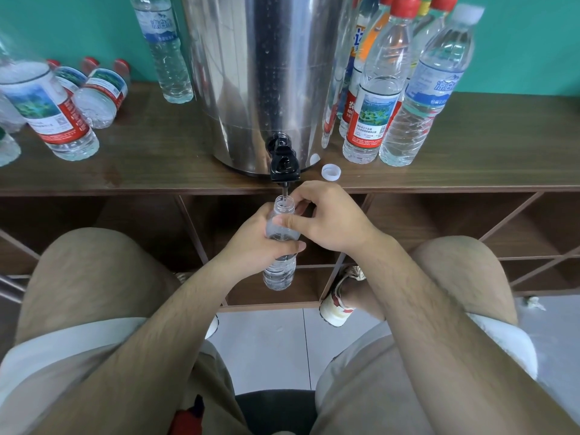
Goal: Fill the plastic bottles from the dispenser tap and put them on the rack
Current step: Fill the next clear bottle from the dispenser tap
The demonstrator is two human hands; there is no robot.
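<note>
Brown wood makes up the surface (pixel 157 158), set against a teal wall. Just below its front edge a clear plastic bottle (pixel 279 273) is held upright, its open mouth directly under the black tap (pixel 285 166). A thin stream of water (pixel 284 192) falls from the tap into the neck.

The left hand (pixel 255 244) has its grip wrapped round the bottle's middle. The right hand (pixel 328 221) pinches the bottle near its shoulder, thumb in front and fingers curled behind the neck.

The tap juts from the foot of a steel dispenser (pixel 260 73) standing on the surface. A loose white cap (pixel 330 171) lies just right of the tap. Capped bottles (pixel 376 98) stand in a cluster beside the dispenser on the right (red caps mostly, one white). On the left, several labelled bottles (pixel 100 95) lie on their sides. Under the surface, behind the hands, is the wooden rack (pixel 439 221) with slanted dividers.
</note>
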